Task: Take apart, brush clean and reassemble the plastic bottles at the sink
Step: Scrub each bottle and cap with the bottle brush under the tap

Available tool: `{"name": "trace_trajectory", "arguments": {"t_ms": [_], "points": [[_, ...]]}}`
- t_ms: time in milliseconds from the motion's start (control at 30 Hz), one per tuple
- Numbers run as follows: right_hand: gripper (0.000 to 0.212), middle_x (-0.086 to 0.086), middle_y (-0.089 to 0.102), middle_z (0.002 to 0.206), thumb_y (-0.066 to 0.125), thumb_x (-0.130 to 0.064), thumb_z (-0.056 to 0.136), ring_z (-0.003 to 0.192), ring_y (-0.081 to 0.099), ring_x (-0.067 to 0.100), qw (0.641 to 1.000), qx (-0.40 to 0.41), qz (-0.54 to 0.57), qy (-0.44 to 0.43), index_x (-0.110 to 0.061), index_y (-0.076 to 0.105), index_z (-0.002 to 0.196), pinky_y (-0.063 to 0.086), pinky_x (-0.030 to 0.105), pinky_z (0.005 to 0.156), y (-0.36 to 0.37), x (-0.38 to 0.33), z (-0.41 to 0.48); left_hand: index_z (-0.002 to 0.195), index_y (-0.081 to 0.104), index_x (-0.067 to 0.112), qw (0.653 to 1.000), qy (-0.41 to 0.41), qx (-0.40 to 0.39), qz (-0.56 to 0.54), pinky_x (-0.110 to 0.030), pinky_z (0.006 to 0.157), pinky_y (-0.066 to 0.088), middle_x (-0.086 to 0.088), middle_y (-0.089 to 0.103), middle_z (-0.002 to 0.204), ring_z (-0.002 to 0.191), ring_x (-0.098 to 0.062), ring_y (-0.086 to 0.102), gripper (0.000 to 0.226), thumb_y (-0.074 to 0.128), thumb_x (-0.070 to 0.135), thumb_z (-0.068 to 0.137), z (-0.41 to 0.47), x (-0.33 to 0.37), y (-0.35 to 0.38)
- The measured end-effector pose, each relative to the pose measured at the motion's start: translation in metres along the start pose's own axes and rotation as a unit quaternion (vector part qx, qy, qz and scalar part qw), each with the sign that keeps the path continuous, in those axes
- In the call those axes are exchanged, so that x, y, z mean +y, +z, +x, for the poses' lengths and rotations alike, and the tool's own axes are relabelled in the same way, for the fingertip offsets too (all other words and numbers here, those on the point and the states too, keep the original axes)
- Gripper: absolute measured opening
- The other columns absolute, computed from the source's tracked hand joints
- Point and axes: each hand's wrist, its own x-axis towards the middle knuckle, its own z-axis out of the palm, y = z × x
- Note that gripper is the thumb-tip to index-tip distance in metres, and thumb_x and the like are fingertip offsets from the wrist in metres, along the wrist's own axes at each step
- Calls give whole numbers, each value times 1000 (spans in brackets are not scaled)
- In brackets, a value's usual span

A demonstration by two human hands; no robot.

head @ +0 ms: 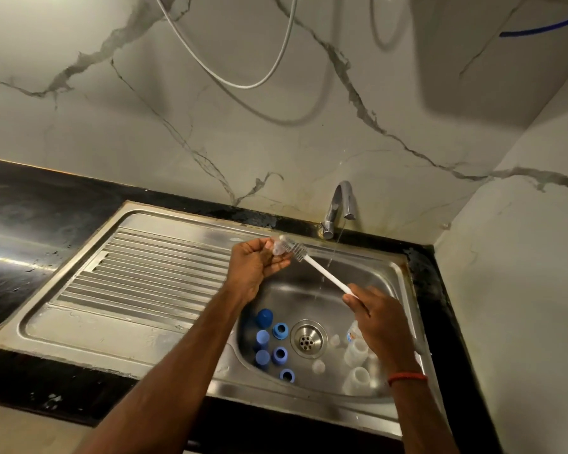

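at far left we see the black desk (30, 231) running along the marble wall, then the ribbed draining board (138, 273), bare and open. our left hand (256, 267) is raised over the board's right edge, its grip clenched on a small clear bottle part (278, 250), with the bristles of the white brush (312, 267) touching it. below, blue caps (269, 342) lie left of the drain (307, 339) in the sink (404, 267). a thin stream falls from the tap (338, 208) past the brush handle. our right hand (374, 326) hangs over the basin, grip grasping the handle's end, above the clear bottles (358, 362) crowding the right wall
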Motion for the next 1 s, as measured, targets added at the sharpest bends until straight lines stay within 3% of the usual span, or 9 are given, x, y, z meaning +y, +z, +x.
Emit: {"name": "trace_trajectory", "arguments": {"t_ms": [67,100,200,267,433,633,767,900,1000], "points": [[30,-5,60,74,54,-48,93,66,58,13,1000,13,15,16,-27,72,107,51,35,57,-4,7,-5,107,68,-3,999,-1,-5,38,-36,80,63,-20,75,104,95,-30,75,17,56,5,100,-3,-4,0],[30,-5,60,73,56,-46,92,66,58,14,1000,20,13,13,-26,73,107,50,35,57,-6,6,-4,108,68,-4,998,-3,-16,60,-36,79,63,-20,75,103,95,-31,75,16,58,4,99,-5,-7,3],[20,-7,50,69,64,-33,94,61,48,12,1000,14,-15,-21,-21,73,107,35,20,53,-2,-9,9,103,71,-5,995,-18,-40,85,-34,76,63,-18,76,97,92,-30,76,12,63,-3,93,-7,-12,18],[19,-8,47,70,65,-29,95,61,46,10,1000,2,-16,-15,-20,73,110,30,16,54,3,-14,16,100,72,-1,996,-17,-34,81,-33,77,63,-16,76,95,92,-27,76,14,60,-5,94,-7,-8,22],[27,-2,60,74,59,-39,95,68,58,15,999,-5,36,5,-21,72,109,51,35,61,0,11,-1,104,71,1,995,-16,-1,100,-30,75,63,-16,75,102,95,-27,75,18,54,-2,99,-4,-9,11],[37,0,65,82,55,-47,91,75,63,18,999,15,23,40,-21,74,108,54,39,65,-10,18,-4,99,73,4,989,23,-14,146,-32,76,63,-13,77,94,90,-25,76,19,54,2,102,-7,-10,13],[25,-1,58,74,60,-35,94,69,57,19,1000,8,9,12,-18,74,107,46,29,59,-12,0,8,90,73,5,986,25,-52,158,-35,81,63,-14,77,96,91,-26,76,17,59,-2,97,-7,-7,17],[36,0,63,82,55,-43,93,77,61,17,998,0,46,32,-17,74,109,53,36,69,-10,12,6,102,72,1,987,37,-34,153,-35,80,63,-14,77,101,94,-25,75,18,55,5,101,-3,3,9],[34,-1,68,88,58,-49,95,83,65,19,997,13,58,56,-22,74,107,55,42,73,-13,28,-7,105,70,-3,996,28,5,87,-36,83,62,-19,75,102,97,-29,75,20,57,10,101,-2,2,4]]}}
